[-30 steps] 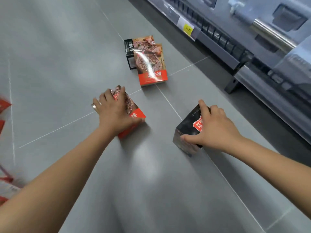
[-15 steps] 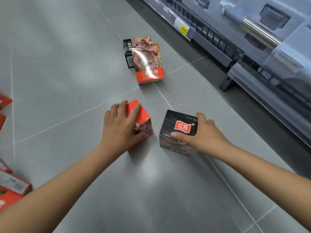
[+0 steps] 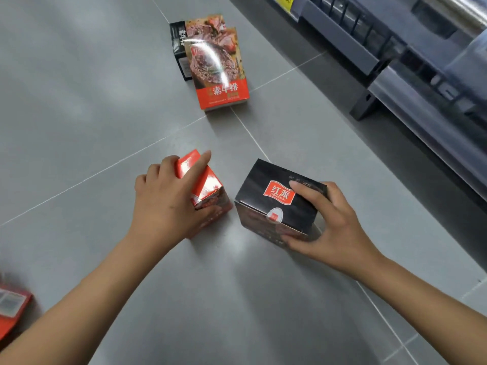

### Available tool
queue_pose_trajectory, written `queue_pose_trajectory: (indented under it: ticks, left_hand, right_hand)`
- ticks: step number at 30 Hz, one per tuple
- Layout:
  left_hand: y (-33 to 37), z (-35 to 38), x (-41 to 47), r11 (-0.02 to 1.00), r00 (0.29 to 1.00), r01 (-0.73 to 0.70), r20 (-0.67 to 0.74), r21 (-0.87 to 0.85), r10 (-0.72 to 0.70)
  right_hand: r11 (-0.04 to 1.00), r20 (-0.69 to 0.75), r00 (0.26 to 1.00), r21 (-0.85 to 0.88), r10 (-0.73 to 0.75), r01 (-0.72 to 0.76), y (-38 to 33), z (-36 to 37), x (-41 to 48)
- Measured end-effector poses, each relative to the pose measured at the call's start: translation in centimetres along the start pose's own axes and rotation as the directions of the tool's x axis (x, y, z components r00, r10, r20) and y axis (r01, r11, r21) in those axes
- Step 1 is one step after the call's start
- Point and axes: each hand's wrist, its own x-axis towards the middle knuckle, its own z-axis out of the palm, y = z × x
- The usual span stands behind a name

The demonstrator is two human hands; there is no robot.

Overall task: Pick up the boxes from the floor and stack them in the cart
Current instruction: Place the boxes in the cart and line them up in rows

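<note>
My left hand (image 3: 171,204) grips a box with a red end face (image 3: 205,185), fingers over its top and thumb on its near side. My right hand (image 3: 332,227) grips a second box, its black end with a red logo (image 3: 274,204) facing up, just right of the first. Both boxes are tilted on edge just above the grey floor; whether they touch it is unclear. Farther away, two more boxes lie on the floor: one with a meat picture and a red band (image 3: 218,72), overlapping a black-sided one (image 3: 179,43) behind it. The cart is out of view.
A grey store shelf unit (image 3: 395,61) with a dark base runs along the upper right. Another red box (image 3: 13,309) shows at the lower left edge. Grey floor tiles (image 3: 79,114) stretch to the left.
Both hands have drawn their boxes nearer to me and turned them more upright. The camera has dipped closer to the floor, so the far boxes look larger.
</note>
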Motion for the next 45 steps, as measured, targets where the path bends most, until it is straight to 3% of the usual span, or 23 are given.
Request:
queue_pose_trajectory:
  ticks: [5, 11, 20, 27, 32, 40, 45]
  left_hand:
    - [1.5, -1.7, -1.1, 0.994, 0.997, 0.083, 0.016, -0.065, -0.082]
    - [4.1, -5.7, -3.1, 0.976, 0.993, 0.114, 0.058, -0.185, -0.105]
    - [8.3, -21.1, -4.9, 0.989, 0.993, 0.054, 0.116, -0.141, -0.038]
    - [12.0, -39.4, -4.2, 0.991, 0.995, 0.019, 0.100, -0.129, -0.006]
    - [13.6, -50.0, -4.1, 0.992, 0.976, -0.074, 0.196, -0.100, 0.092]
    - [14.3, -63.9, -6.9, 0.958, 0.939, -0.255, 0.204, -0.131, 0.278]
    - [16.6, -71.6, -8.3, 0.856, 0.838, -0.491, 0.182, -0.162, 0.515]
  right_hand:
    - [0.942, -0.081, 0.940, 0.083, 0.332, -0.325, -2.6, -1.6, 0.2]
    - [0.830, -0.206, 0.806, 0.208, 0.555, -0.518, -4.9, -4.3, -2.1]
    - [0.776, -0.207, 0.750, 0.090, 0.628, -0.625, -17.5, -17.3, -4.2]
    - [0.784, -0.202, 0.764, 0.036, 0.613, -0.620, -31.6, -30.4, -1.5]
    - [0.792, -0.182, 0.780, -0.014, 0.598, -0.611, -40.6, -37.5, -1.4]
    - [0.728, -0.274, 0.697, 0.015, 0.662, -0.685, -54.3, -44.4, -7.4]
    - [0.695, -0.441, 0.600, 0.077, 0.667, -0.715, -61.6, -47.5, -12.3]
